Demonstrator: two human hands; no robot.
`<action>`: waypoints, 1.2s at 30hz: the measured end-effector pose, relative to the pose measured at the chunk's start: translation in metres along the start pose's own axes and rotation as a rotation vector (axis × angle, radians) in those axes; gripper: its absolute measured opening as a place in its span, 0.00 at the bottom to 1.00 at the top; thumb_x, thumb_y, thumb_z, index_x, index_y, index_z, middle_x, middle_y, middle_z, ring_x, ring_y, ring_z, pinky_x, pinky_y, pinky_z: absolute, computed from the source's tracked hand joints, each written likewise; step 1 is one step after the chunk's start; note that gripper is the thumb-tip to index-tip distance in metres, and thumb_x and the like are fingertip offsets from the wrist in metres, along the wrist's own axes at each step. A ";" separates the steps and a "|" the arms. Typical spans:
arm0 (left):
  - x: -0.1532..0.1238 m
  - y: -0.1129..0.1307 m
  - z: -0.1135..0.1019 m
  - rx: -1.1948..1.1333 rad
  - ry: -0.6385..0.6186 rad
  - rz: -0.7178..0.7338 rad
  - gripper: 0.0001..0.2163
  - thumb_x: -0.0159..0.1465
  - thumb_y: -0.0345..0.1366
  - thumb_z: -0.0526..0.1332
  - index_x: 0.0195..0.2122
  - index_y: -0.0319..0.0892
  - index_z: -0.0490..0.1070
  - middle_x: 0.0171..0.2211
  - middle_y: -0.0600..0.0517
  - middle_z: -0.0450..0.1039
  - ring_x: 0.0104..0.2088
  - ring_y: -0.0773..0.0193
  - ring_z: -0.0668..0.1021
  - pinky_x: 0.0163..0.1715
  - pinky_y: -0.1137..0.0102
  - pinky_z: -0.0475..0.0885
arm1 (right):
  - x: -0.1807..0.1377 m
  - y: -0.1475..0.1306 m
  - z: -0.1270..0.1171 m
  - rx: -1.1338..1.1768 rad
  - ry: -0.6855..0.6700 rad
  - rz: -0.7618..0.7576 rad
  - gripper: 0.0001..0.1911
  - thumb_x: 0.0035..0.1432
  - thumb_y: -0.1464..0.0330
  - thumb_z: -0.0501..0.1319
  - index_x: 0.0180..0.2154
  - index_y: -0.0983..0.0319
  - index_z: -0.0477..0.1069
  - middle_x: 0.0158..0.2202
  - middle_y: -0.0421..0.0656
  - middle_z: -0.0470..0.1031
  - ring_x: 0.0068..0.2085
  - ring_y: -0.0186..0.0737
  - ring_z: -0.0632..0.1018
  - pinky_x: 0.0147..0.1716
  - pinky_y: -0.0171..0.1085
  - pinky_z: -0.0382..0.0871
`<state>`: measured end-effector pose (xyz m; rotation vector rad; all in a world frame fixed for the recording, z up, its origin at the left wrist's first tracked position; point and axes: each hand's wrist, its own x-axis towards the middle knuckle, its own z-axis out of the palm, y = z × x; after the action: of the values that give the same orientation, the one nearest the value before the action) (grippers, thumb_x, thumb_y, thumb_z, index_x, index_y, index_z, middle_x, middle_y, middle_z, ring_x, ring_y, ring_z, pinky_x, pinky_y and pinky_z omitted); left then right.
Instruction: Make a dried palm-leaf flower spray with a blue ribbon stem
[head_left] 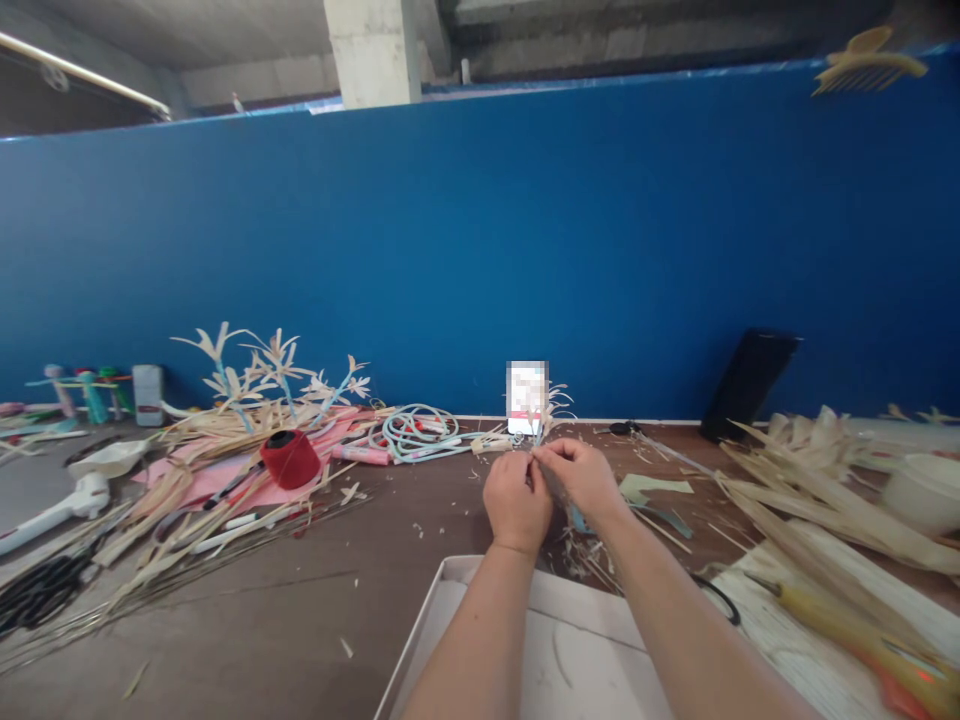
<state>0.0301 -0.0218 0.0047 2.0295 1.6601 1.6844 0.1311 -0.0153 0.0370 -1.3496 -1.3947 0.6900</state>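
Note:
My left hand [517, 503] is curled closed at the middle of the table, beyond the white box. Close against it, my right hand [583, 478] pinches with thumb and forefinger. A small flower of pale, dried husk strips [557, 403] rises from between the two hands, its thin stem gripped at the fingertips. The fingers hide the lower part of the stem. Directly behind the flower stands a lit phone [527, 390], its screen blurred out. Below the hands lie a white open box [574, 650] and scattered husk scraps [592, 555].
Finished-looking husk flowers [281, 360], a red thread spool [289, 460], a coiled pale-blue cord [420, 432] and black scissors [49, 590] lie to the left. Rightward are dried husks [810, 480], a yellow-handled pointed tool [847, 635], a white cup [926, 492] and a black upright object [750, 380]. A blue partition [465, 250] stands behind.

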 end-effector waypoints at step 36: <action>0.006 -0.012 0.006 -0.757 -0.386 -0.374 0.13 0.59 0.44 0.53 0.29 0.40 0.69 0.19 0.56 0.65 0.21 0.71 0.65 0.23 0.76 0.60 | 0.004 0.005 -0.012 -0.017 -0.012 0.045 0.15 0.46 0.56 0.59 0.28 0.62 0.74 0.16 0.38 0.69 0.21 0.35 0.68 0.23 0.34 0.61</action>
<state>0.0259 -0.0093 -0.0010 1.4422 0.9763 1.3732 0.1445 -0.0139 0.0375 -1.3964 -1.3857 0.7187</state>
